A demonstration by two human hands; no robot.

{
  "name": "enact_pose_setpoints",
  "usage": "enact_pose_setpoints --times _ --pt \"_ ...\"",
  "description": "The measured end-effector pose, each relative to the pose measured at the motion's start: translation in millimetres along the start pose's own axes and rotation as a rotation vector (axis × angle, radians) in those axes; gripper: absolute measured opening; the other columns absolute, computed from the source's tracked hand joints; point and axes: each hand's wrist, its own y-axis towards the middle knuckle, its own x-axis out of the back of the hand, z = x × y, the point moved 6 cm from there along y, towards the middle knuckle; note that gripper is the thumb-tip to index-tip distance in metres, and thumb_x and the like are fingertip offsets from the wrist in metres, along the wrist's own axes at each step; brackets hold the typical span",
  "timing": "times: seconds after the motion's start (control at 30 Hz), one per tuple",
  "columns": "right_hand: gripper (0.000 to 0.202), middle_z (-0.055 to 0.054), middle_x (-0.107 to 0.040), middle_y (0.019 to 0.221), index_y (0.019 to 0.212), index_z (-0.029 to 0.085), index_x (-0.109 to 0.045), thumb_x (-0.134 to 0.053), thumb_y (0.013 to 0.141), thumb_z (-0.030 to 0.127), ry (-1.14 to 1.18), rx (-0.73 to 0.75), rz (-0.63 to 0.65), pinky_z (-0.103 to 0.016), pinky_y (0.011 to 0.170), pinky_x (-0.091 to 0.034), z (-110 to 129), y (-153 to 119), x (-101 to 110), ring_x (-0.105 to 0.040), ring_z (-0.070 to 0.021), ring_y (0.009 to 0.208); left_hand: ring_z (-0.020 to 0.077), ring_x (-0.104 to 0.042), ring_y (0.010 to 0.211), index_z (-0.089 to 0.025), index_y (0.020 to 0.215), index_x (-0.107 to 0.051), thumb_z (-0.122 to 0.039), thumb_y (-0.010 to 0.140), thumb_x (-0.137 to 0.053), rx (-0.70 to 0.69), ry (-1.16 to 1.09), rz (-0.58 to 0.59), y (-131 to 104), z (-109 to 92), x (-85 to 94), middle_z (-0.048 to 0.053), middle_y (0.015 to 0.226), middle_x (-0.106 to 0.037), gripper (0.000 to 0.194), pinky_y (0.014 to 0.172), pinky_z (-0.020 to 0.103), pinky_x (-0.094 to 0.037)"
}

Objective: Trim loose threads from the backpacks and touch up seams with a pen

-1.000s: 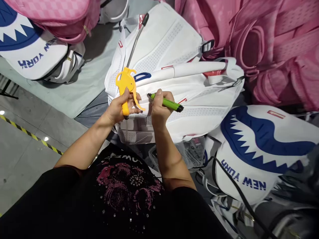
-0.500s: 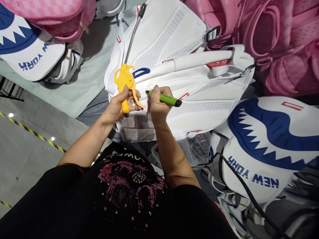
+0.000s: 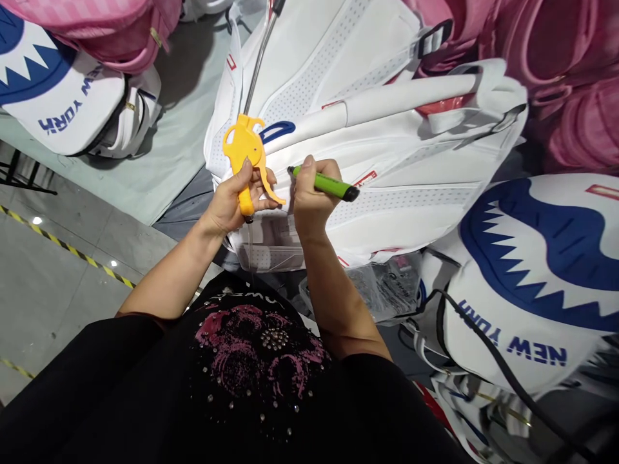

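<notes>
My left hand (image 3: pixel 232 196) is wrapped round the handle of a yellow air blow gun (image 3: pixel 245 148). The gun's long metal nozzle points away from me over a white backpack (image 3: pixel 309 58), and a thin clear hose hangs from its lower end. In my right hand (image 3: pixel 314 196) is a green marker pen (image 3: pixel 333 186), its thick black end to the right and its dark tip towards the blow gun. Both hands are above the near side of the white bags, where straps, dotted mesh panels and small red labels show. Whether the pen tip touches anything, I cannot tell.
Pink backpacks (image 3: pixel 575 38) are heaped at the back right. A white and blue backpack (image 3: pixel 522 258) stands to the right, with a black cable (image 3: pixel 488 348) running past it. Clear plastic packaging (image 3: pixel 387 287) lies near my right forearm. Another white and blue backpack (image 3: pixel 72 96) sits at the left.
The view has shifted slightly, so the bags on the right sit further right. Both hands keep their hold on the air blow gun and the marker pen.
</notes>
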Motion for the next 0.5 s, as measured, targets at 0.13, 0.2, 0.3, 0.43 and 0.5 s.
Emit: enact_pose_setpoints --times 0.13,0.2,0.3,0.43,0.5 --pt "0.033 0.006 -0.047 0.060 0.074 0.023 -0.048 -0.053 0.099 0.044 -0.013 0.004 -0.006 -0.026 0.056 -0.047 -3.4 0.0 0.0 -0.054 -0.0085 0.056 0.0138 -0.071 0.086 -0.020 0.126 -0.058 -0.055 0.104 -0.034 0.009 0.016 -0.043 0.7 0.7 2.8 0.004 0.092 -0.063 0.048 0.078 0.031 -0.064" --pt "0.032 0.007 -0.045 0.060 0.074 0.023 -0.048 -0.053 0.100 0.042 -0.032 0.045 -0.002 -0.026 0.055 -0.046 -2.8 0.2 -0.3 -0.053 -0.0085 0.056 0.0131 -0.071 0.087 -0.020 0.129 -0.056 -0.052 0.105 -0.031 0.005 0.036 -0.058 0.8 0.0 3.7 0.004 0.094 -0.063 0.047 0.079 0.031 -0.064" --pt "0.034 0.006 -0.043 0.062 0.074 0.023 -0.047 -0.050 0.102 0.042 -0.054 0.077 0.021 -0.025 0.056 -0.046 -2.5 1.2 -1.9 -0.054 -0.0078 0.057 0.0135 -0.071 0.090 -0.021 0.129 -0.056 -0.050 0.106 -0.030 0.008 0.062 -0.081 0.2 -1.1 4.5 0.004 0.097 -0.063 0.046 0.080 0.031 -0.064" --pt "0.037 0.007 -0.041 0.062 0.074 0.023 -0.045 -0.052 0.100 0.049 -0.007 0.064 -0.009 -0.025 0.055 -0.048 -4.9 2.5 0.0 -0.051 -0.0071 0.055 0.0186 -0.071 0.101 -0.021 0.126 -0.055 -0.051 0.106 -0.030 0.031 0.090 -0.120 -1.1 -1.3 3.5 0.005 0.104 -0.064 0.044 0.079 0.033 -0.064" --pt "0.038 0.006 -0.040 0.061 0.075 0.023 -0.044 -0.052 0.100 0.051 0.019 0.019 -0.004 -0.026 0.057 -0.051 -8.0 2.4 -0.1 -0.051 -0.0083 0.055 0.0223 -0.070 0.107 -0.022 0.122 -0.057 -0.053 0.104 -0.033 0.024 0.088 -0.125 -1.2 -1.8 1.6 0.005 0.102 -0.065 0.043 0.079 0.033 -0.064"
